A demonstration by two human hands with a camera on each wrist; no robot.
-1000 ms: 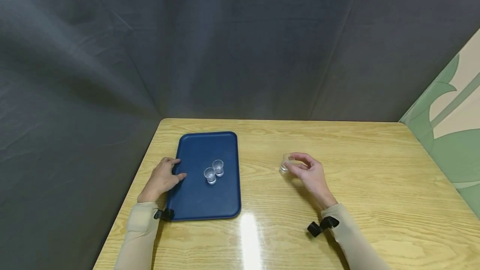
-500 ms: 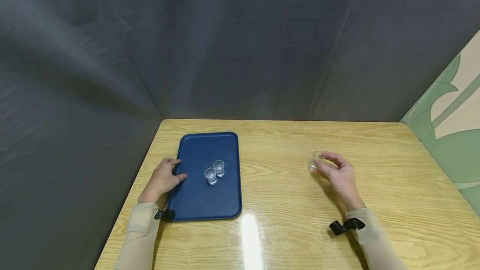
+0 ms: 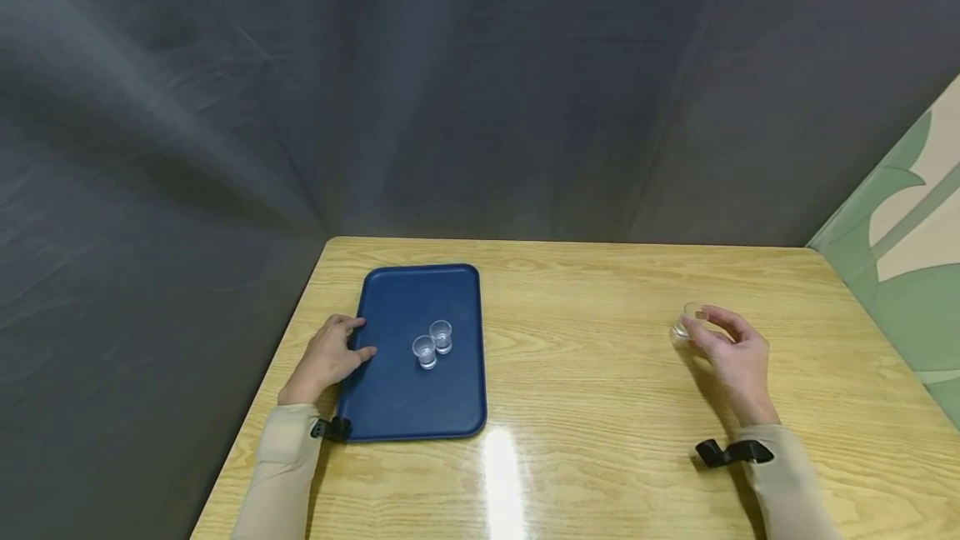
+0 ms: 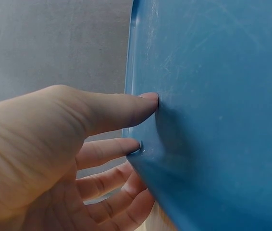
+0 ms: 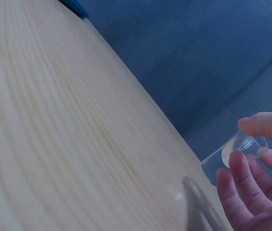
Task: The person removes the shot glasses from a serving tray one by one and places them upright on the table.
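Beyond the middle of the right half of the table, my right hand (image 3: 738,361) pinches a small clear shot glass (image 3: 681,328) between thumb and fingers. The right wrist view shows this glass tilted across the frame, partly covered by fingertips; whether its base touches the wood, I cannot tell. On the left lies a blue rectangular tray (image 3: 412,415). My left hand (image 3: 325,363) rests at its left edge, thumb on the tray's surface and index fingertip at the rim, the other fingers outside it. Two clear shot glasses (image 3: 426,352) stand upright side by side on the tray.
The wooden table (image 3: 585,407) stretches between tray and right hand, with a bright light reflection near its front. A dark grey curtain (image 3: 525,90) hangs behind and to the left. A green and beige patterned surface (image 3: 907,273) borders the right side.
My right hand has moved steadily rightward with the shot glass, farther from the tray. The left hand, the tray and the two glasses on it have stayed in place.
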